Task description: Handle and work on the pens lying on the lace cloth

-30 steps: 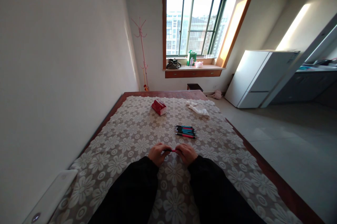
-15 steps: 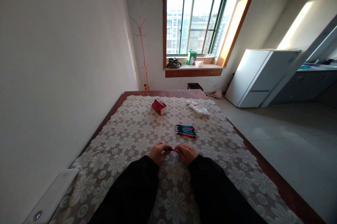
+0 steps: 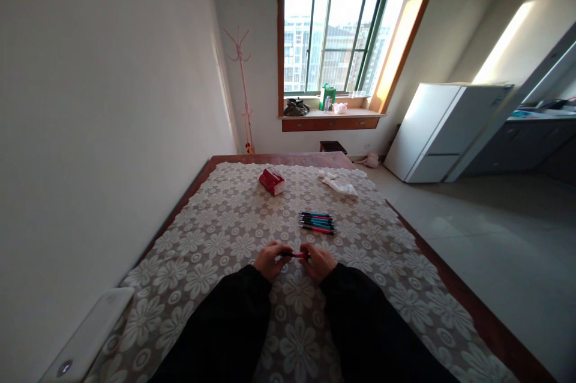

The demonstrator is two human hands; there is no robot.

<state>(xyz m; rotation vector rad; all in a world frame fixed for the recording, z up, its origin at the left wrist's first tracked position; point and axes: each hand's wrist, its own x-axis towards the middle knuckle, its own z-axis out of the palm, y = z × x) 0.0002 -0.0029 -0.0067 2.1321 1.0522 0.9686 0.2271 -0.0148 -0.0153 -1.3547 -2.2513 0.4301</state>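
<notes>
A slim red pen [image 3: 297,255] with a dark end lies level and crosswise, pinched at both ends – the left hand [image 3: 269,261] takes its dark end, the right hand [image 3: 320,261] its red end; only the short middle stretch shows between the fingertips; it sits just above the flowered lace cloth [image 3: 216,239], near the front edge, in front of a row of like pens [image 3: 317,223].

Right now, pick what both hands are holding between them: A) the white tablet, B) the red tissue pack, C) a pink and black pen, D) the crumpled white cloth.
C: the left hand and right hand pinch a pink and black pen by its ends, above the flowered tablecloth.
</notes>
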